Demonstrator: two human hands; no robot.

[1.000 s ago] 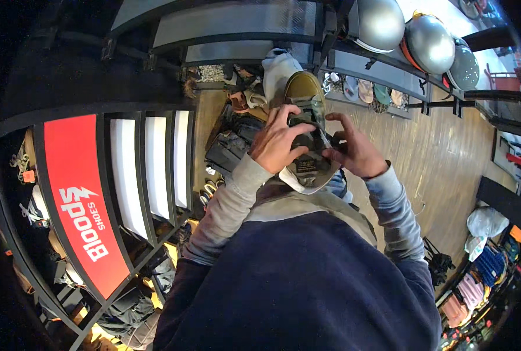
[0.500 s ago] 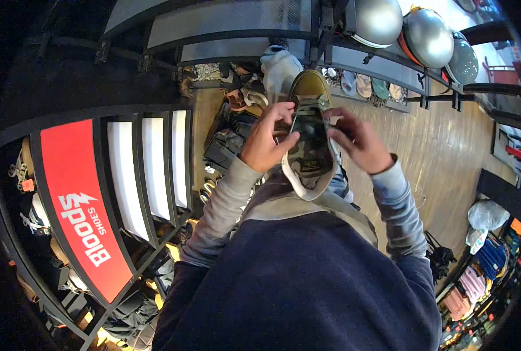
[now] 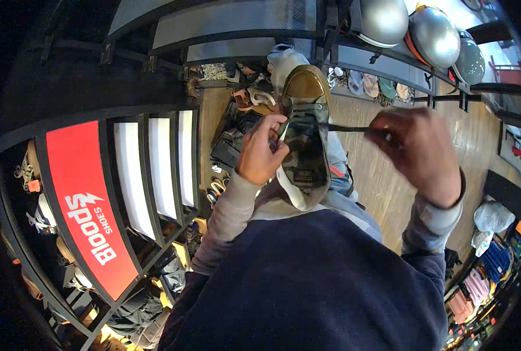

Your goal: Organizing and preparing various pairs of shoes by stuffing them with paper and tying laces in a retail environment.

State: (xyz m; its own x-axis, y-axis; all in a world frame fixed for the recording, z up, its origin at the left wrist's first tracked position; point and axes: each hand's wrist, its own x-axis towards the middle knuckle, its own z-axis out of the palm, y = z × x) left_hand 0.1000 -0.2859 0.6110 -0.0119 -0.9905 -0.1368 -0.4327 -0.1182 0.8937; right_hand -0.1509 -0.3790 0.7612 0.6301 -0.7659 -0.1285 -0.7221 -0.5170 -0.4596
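A shoe (image 3: 307, 85) with an olive-brown toe and a dark camouflage inside sits in front of my body, toe pointing away from me. At its left edge my left hand (image 3: 261, 151) is closed, thumb and fingers pinching the shoe's side near the eyelets. A dark shoelace (image 3: 348, 128) runs taut from the right side of the shoe to my right hand (image 3: 415, 149), which is raised well to the right and closed on the lace. That right hand is partly blurred. The shoe's opening faces up at me.
On the left stands a rack with a red sign panel (image 3: 91, 205) and white panels (image 3: 161, 169). Silver helmets (image 3: 434, 36) line a shelf at the upper right. Sandals (image 3: 385, 86) sit below it. Folded clothes (image 3: 477, 286) are stacked at the right, beyond the wooden floor (image 3: 383, 193).
My right hand has moved away from the shoe to the right, drawing the dark lace out straight. My left hand stays at the shoe's left side.
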